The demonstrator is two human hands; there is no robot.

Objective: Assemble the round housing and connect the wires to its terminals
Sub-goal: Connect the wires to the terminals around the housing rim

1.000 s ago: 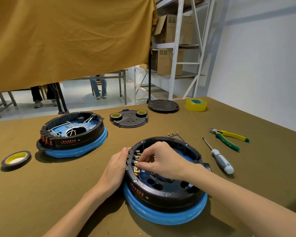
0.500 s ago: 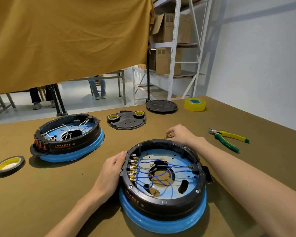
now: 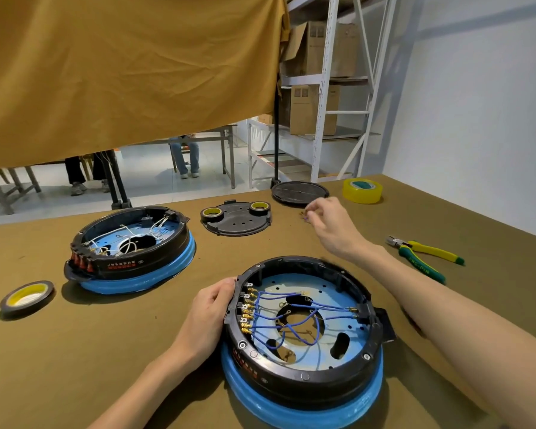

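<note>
Under your left hand (image 3: 209, 317) the round housing (image 3: 304, 335) looks stiff and heavy; grip its black rim. Your right hand (image 3: 328, 226) pinches small terminal pieces (image 3: 304, 215). Take the thin, floppy blue wires (image 3: 279, 314) by their lugs.

Red characters are printed on both housings' black walls (image 3: 245, 363) (image 3: 123, 265), too blurred to be read.

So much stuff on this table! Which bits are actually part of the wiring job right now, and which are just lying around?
In use:
- near round housing, steadied by the left hand
- its blue wires on the brass terminals
- small wire piece pinched by the right hand

Lying about:
- second housing
- cutters
- tape rolls
- black plates
</note>
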